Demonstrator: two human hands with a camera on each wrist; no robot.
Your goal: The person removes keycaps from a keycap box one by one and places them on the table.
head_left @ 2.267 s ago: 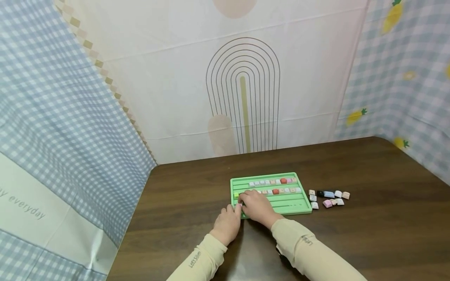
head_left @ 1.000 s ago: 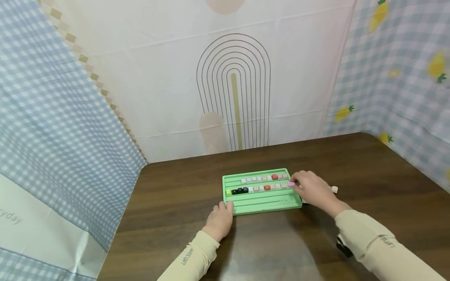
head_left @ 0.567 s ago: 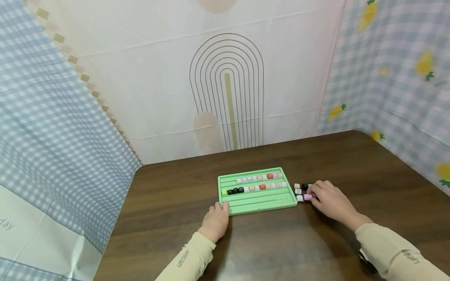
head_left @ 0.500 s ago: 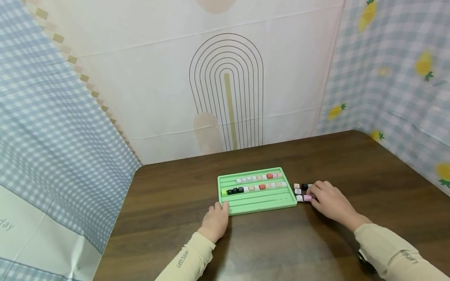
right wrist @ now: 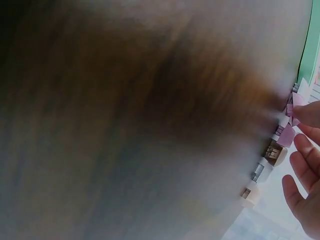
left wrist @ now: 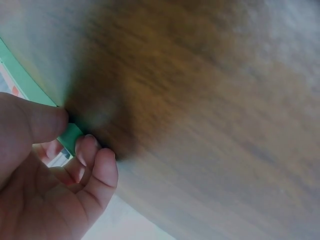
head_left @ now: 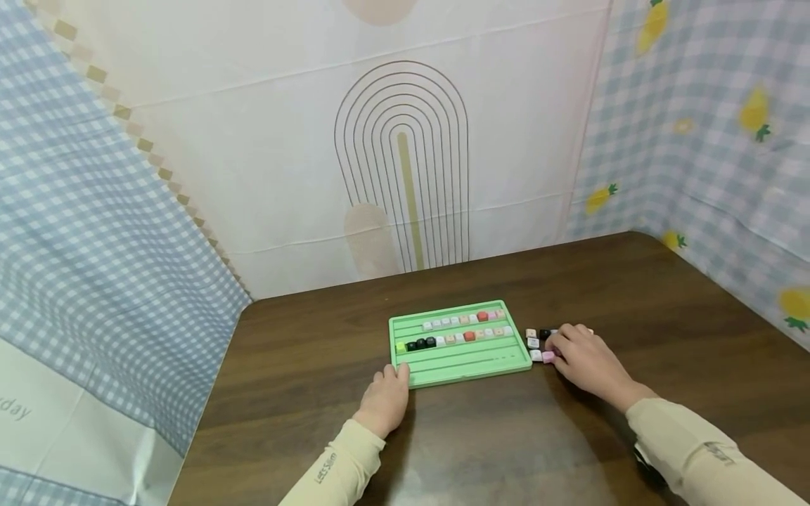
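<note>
A green tray (head_left: 468,358) with ridged rows lies on the table, holding two lines of small keycaps (head_left: 449,339) in white, beige, red, black, pink and lime. My left hand (head_left: 384,399) grips its near left corner; in the left wrist view, thumb and curled fingers hold the green edge. Right of the tray, my right hand (head_left: 585,362) is low over loose keycaps. Its thumb is against a pink keycap (right wrist: 296,107) beside a white keycap (head_left: 536,355); the index fingertip is partly hidden. A second pink keycap (right wrist: 286,135) sits near my fingers.
Loose beige (head_left: 531,333) and black (head_left: 545,334) keycaps lie by the tray's right edge, others partly behind my right hand. The brown wooden table (head_left: 304,337) meets a patterned cloth (head_left: 405,176) at the back.
My right hand has carried the pink keycap from the tray's lower left to the loose keycaps on the right and down beside the white one. My left hand has stayed at the tray's corner.
</note>
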